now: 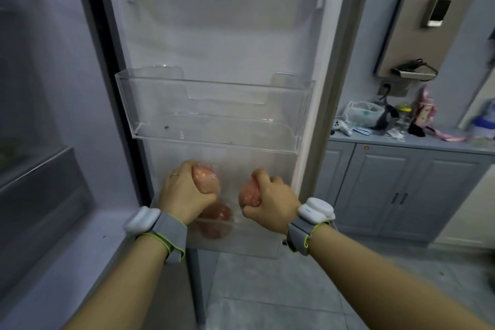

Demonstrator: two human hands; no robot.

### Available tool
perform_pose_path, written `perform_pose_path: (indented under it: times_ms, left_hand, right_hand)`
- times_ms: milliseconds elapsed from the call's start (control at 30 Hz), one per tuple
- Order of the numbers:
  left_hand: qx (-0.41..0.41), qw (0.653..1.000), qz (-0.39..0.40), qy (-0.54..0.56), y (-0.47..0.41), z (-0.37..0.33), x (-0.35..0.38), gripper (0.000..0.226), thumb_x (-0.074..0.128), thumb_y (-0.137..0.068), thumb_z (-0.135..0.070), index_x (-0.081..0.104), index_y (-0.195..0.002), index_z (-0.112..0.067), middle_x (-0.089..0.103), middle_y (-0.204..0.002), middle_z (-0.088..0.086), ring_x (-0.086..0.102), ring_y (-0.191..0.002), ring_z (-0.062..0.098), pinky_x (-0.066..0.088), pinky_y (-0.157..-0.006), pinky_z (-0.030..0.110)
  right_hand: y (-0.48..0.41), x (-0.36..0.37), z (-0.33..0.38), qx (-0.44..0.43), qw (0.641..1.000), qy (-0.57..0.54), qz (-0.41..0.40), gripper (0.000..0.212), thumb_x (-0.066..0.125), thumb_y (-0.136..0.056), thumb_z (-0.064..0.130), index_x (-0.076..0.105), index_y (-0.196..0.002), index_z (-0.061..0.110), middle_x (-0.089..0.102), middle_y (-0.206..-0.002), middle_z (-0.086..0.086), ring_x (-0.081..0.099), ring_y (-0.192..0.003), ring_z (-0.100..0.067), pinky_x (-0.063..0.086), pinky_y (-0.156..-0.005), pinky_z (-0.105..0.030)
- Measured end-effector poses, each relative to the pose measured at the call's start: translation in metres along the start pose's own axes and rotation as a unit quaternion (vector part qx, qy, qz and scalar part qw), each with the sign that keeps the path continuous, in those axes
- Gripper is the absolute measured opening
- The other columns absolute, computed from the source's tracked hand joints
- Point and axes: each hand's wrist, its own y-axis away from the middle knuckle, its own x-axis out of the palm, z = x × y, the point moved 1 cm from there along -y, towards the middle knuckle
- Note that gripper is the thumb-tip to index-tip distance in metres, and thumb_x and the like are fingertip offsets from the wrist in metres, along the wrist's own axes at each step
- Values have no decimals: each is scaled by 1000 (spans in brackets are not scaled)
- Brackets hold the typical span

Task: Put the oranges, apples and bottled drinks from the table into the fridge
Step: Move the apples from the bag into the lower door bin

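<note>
The fridge door [222,35] stands open in front of me, its inner side facing me. My left hand [184,193] is shut on a pinkish-red apple [207,181] wrapped in clear film. My right hand [270,205] grips a second wrapped apple [247,193]. Both hands hover just above the lower clear door bin [254,244]. A third reddish apple [215,218] lies inside that bin, below and between my hands. The upper clear door bin [214,112] holds nothing but a few dark specks.
The fridge body [40,182] is at the left, dark and blurred. To the right a grey cabinet [401,187] carries a cluttered countertop [401,139] with bags, bottles and small items. A beige wall unit [423,35] hangs above it. Grey tiled floor [281,289] lies below.
</note>
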Motion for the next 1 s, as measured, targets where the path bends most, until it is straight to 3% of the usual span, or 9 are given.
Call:
perform_pose_path:
  times_ms: [167, 300, 500, 667, 833, 1000]
  left_hand:
    - [-12, 999, 31, -1, -9, 2, 17, 70, 79, -61, -35, 49, -121, -17, 62, -118, 16, 56, -110, 37, 46, -89, 37]
    - [-11, 998, 62, 0, -13, 1, 28, 72, 79, -60, -32, 48, -123, -14, 57, -122, 16, 53, -113, 34, 42, -90, 32]
    - [3, 995, 97, 9, -18, -6, 39, 76, 78, -61, -30, 45, -128, -13, 45, -129, 14, 46, -121, 30, 35, -99, 27]
    - [28, 990, 138, -6, -20, -12, 49, 78, 78, -63, -34, 43, -130, -16, 47, -133, 12, 47, -122, 29, 36, -99, 27]
    - [47, 986, 154, -31, -18, -16, 57, 76, 75, -65, -38, 40, -130, -21, 49, -133, 10, 50, -119, 31, 41, -94, 29]
    - [88, 973, 191, -91, -15, -19, 60, 78, 69, -65, -48, 39, -131, -18, 39, -135, 12, 49, -119, 35, 43, -97, 36]
  right_hand:
    - [-18, 13, 2, 40, 993, 36, 109, 51, 62, -76, 42, 41, -116, 20, 58, -110, -19, 59, -97, -39, 50, -82, -35]
    - [-25, 19, 3, 69, 986, 34, 146, 36, 52, -79, 40, 50, -106, 15, 60, -112, -18, 57, -99, -37, 50, -88, -37]
    - [-27, 18, 3, 74, 976, 51, 200, 44, 55, -85, 41, 57, -115, 9, 60, -121, -16, 57, -108, -35, 45, -83, -29]
    - [-25, 16, 1, 72, 977, 53, 192, 40, 56, -84, 41, 65, -100, 5, 66, -110, -15, 61, -99, -32, 44, -73, -27]
    - [-14, 12, -1, 42, 986, 59, 150, 37, 54, -86, 36, 66, -99, 3, 67, -106, -18, 62, -97, -33, 44, -71, -28]
    - [-1, 0, -9, 24, 995, 51, 80, 34, 50, -85, 27, 63, -108, 6, 65, -112, -15, 60, -101, -33, 50, -84, -35]
